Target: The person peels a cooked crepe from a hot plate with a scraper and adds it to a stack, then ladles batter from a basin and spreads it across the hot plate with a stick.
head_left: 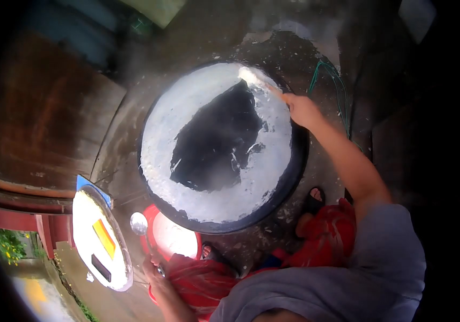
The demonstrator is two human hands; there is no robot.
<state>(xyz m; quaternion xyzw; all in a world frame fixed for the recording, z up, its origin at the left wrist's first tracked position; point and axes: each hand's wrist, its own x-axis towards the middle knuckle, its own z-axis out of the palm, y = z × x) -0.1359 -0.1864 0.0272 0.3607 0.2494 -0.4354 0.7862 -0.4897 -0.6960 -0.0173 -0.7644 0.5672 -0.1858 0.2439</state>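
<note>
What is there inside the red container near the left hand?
Inside the red container, whitish contents can be seen; whatever lies below their surface is covered and cannot be seen.

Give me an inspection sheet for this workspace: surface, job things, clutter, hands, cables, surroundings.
Surface: round black pan, its middle mostly bare, ringed by a ragged white layer.
Job things: stick with a white-covered end on the layer; ladle; red bucket with white contents.
Clutter: orange-yellow item and dark flat item on a round white top.
Hands: right hand grips the stick; left hand holds the ladle.
Cables: green line on the floor; cord or hose, cannot tell.
Surroundings: brown panel; yellow-dotted plant.
</note>
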